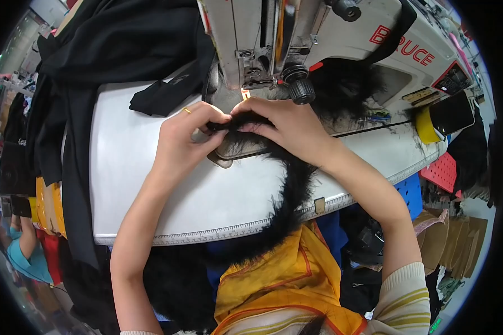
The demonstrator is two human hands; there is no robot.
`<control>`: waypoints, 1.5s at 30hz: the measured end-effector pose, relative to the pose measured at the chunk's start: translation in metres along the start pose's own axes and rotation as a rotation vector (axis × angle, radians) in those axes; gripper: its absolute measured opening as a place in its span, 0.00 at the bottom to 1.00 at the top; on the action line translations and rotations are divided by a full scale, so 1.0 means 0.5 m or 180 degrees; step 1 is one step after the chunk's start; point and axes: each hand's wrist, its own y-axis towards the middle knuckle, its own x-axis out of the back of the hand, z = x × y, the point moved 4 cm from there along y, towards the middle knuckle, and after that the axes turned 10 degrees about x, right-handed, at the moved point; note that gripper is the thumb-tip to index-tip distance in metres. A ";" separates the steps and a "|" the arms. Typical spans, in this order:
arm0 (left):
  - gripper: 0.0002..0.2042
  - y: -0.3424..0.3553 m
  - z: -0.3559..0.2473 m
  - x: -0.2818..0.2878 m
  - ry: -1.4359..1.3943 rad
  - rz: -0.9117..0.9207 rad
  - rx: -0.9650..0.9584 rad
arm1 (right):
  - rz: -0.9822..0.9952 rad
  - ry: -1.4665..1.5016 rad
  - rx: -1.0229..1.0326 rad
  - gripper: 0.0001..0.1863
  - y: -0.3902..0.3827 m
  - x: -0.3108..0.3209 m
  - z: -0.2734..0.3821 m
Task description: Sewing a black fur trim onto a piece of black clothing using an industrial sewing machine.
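Note:
Both my hands meet just in front of the needle area of a white sewing machine (341,33). My left hand (180,134) pinches the end of a black furry trim (293,192) between thumb and fingers. Close beside it, my right hand (290,125) grips the same trim with its thumb and fingers. From my hands the trim curves down over the table's front edge toward my lap. Black fabric (123,39) lies behind and left of my left hand, one piece folded near the presser area. A small lamp glows at the needle; the presser foot is mostly hidden by my fingers.
The white table (134,167) has a measuring tape (218,233) along its curved front edge. More black fur (346,89) bunches under the machine arm. A yellow and black container (430,124) stands at the right. Cardboard boxes (458,240) are lower right. Another person's arm (28,237) shows far left.

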 end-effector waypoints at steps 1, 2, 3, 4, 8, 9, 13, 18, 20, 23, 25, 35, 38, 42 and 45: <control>0.09 -0.001 -0.005 -0.002 0.0170 -0.0017 -0.0193 | 0.0072 -0.0148 0.0033 0.11 -0.002 0.003 0.002; 0.09 -0.001 -0.001 -0.002 0.0170 -0.0016 -0.0197 | 0.0069 -0.0151 0.0033 0.11 -0.003 0.006 0.007; 0.09 -0.005 -0.008 -0.005 0.0745 -0.0115 -0.0721 | 0.0116 -0.0578 0.0214 0.10 -0.003 0.011 0.019; 0.10 -0.011 -0.015 -0.011 0.1328 -0.0208 -0.1241 | 0.0158 -0.0995 0.0393 0.09 -0.005 0.013 0.028; 0.11 -0.021 -0.026 -0.031 0.1828 -0.0329 -0.1626 | 0.0093 -0.1843 0.1222 0.11 -0.013 0.008 0.025; 0.10 -0.023 -0.029 -0.032 0.1803 -0.0439 -0.1548 | 0.0092 -0.1849 0.1227 0.11 -0.013 0.011 0.027; 0.09 -0.028 -0.040 -0.032 0.1875 -0.0497 -0.1151 | 0.0167 -0.1555 0.1476 0.10 -0.011 0.009 0.024; 0.09 -0.028 -0.048 -0.036 0.1900 -0.0333 -0.0959 | 0.0488 -0.1097 0.1436 0.14 -0.019 0.016 -0.011; 0.07 -0.022 -0.043 -0.036 0.1989 -0.0383 -0.1177 | 0.0608 -0.1142 0.1448 0.13 -0.015 0.021 -0.013; 0.05 0.016 -0.033 -0.032 0.1823 -0.0399 -0.1408 | 0.0367 -0.1149 0.1414 0.10 -0.017 0.027 -0.045; 0.06 0.032 -0.013 -0.031 0.1827 -0.0276 -0.1371 | -0.0003 -0.0692 0.1355 0.09 -0.017 0.040 -0.048; 0.09 0.071 0.010 -0.018 0.1640 -0.0192 -0.1426 | 0.0034 -0.1652 0.1830 0.03 -0.008 0.041 -0.094; 0.07 0.077 0.002 -0.020 0.1456 -0.0145 -0.1401 | 0.0207 -0.1315 0.1654 0.04 -0.014 0.040 -0.114; 0.05 0.071 0.009 -0.014 0.1349 -0.0287 -0.1393 | 0.0169 -0.1434 0.1655 0.06 -0.004 0.043 -0.109; 0.06 0.072 0.007 -0.018 0.1341 -0.0236 -0.1429 | 0.0073 -0.1343 0.1591 0.07 -0.010 0.039 -0.111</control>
